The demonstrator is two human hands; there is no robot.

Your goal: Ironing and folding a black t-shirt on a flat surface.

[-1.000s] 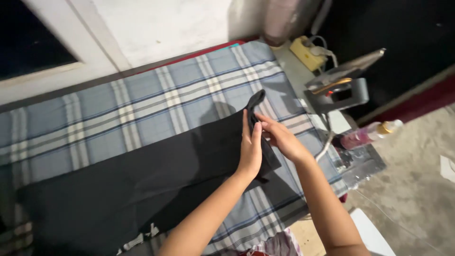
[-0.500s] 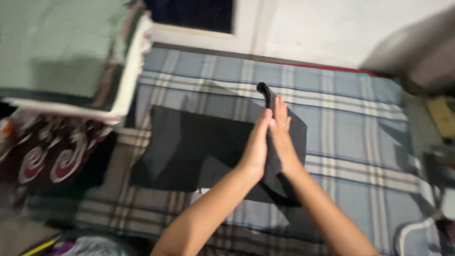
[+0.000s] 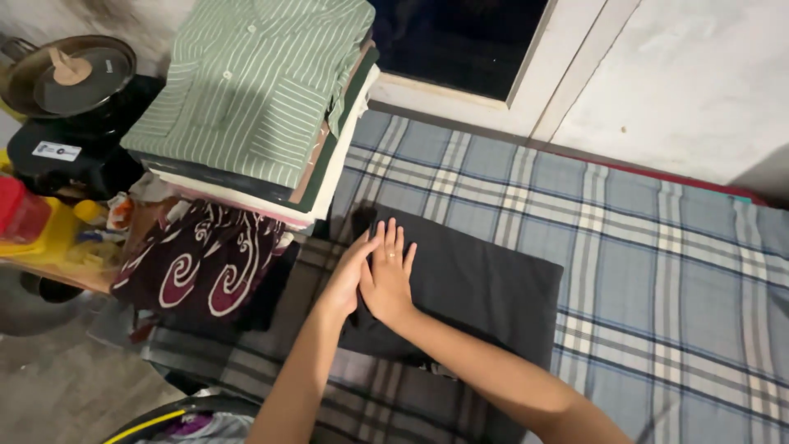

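You've just laid the folded black garment (image 3: 477,288) down on the plaid-covered surface (image 3: 657,238) beside the shirt stack (image 3: 263,99), left hand (image 3: 349,275) and right hand (image 3: 388,275) pressing it, fingers flat and released.

Single head-mounted view, no second camera, so nothing overlaps. It looks steeply down and forward from above the person's forearms, which enter from the bottom edge. Close range: the plaid blanket (image 3: 657,247) fills the centre and right, with the folded black cloth (image 3: 485,288) near mid-frame. Frame is slightly rolled, so the blanket stripes run diagonally. Top edge reaches the white wall (image 3: 699,82) and dark window (image 3: 460,41); left edge takes in the stack of folded clothes (image 3: 255,99) and a pot lid (image 3: 70,74).
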